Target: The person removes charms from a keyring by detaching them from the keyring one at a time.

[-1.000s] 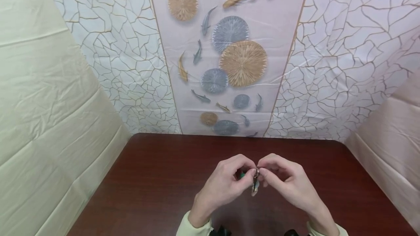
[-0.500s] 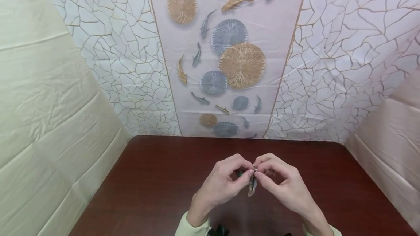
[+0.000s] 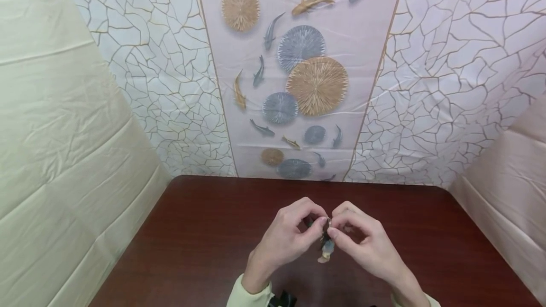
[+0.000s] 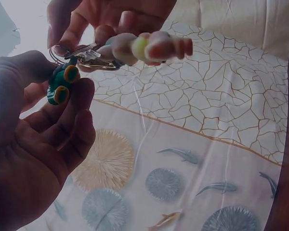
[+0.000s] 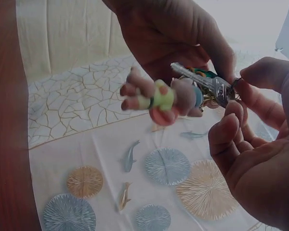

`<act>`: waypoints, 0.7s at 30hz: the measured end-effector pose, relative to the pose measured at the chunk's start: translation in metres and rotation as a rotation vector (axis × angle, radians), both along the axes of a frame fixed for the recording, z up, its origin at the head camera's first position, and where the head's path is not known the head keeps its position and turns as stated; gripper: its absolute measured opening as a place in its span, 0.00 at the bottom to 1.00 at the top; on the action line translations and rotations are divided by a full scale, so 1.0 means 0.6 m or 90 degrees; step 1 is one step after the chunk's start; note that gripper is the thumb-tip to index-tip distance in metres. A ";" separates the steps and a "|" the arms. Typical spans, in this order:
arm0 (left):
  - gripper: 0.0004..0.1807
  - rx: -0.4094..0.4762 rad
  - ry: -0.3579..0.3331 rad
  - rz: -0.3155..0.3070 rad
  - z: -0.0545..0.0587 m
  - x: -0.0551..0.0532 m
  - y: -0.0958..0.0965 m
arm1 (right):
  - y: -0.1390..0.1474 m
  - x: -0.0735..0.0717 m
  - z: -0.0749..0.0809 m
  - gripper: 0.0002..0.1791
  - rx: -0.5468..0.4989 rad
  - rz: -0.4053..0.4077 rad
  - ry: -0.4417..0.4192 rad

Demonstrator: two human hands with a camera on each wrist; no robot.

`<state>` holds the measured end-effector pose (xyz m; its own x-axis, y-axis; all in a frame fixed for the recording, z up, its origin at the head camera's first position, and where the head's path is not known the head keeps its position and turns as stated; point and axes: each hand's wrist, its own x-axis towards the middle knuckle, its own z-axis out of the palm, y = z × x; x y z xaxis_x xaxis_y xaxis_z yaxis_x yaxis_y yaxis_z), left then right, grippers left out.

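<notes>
Above the table, my left hand (image 3: 285, 237) and right hand (image 3: 370, 238) meet, both pinching a small metal key ring (image 3: 329, 222) between thumb and fingers. A silver key (image 5: 202, 81) sits on the ring, beside my right fingertips in the right wrist view. From the ring hangs a small figurine charm (image 5: 161, 96) with a yellow-green middle and pinkish limbs, slightly blurred. A green charm with orange-rimmed ends (image 4: 59, 86) lies against my left thumb and fingers in the left wrist view. My fingertips partly hide the ring.
Beneath the hands lies a dark reddish-brown table (image 3: 204, 240). Behind it hangs a patterned cloth (image 3: 294, 108) with fish and round motifs. Plain cream cloth (image 3: 64, 155) stands at the left, and a similar pinkish cloth (image 3: 507, 179) at the right.
Both hands have shifted slightly left, pinching the key ring throughout. The figurine charm has swung lower and shows more clearly beneath the fingers.
</notes>
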<state>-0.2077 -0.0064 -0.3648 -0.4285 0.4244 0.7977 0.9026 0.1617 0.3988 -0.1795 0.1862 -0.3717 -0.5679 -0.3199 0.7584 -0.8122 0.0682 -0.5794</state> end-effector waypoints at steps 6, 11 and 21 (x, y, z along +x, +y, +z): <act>0.03 -0.012 0.016 -0.014 0.002 -0.001 0.000 | 0.001 -0.001 0.002 0.18 0.022 -0.018 0.000; 0.03 -0.018 0.021 -0.015 0.003 0.000 0.001 | 0.001 -0.001 0.003 0.18 0.006 -0.016 0.011; 0.05 -0.009 0.005 0.013 -0.001 0.000 0.001 | 0.002 -0.003 0.001 0.20 -0.004 0.017 0.056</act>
<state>-0.2077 -0.0058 -0.3651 -0.4313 0.4268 0.7949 0.9020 0.1857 0.3898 -0.1813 0.1873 -0.3713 -0.4908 -0.3286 0.8070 -0.8612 0.0423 -0.5065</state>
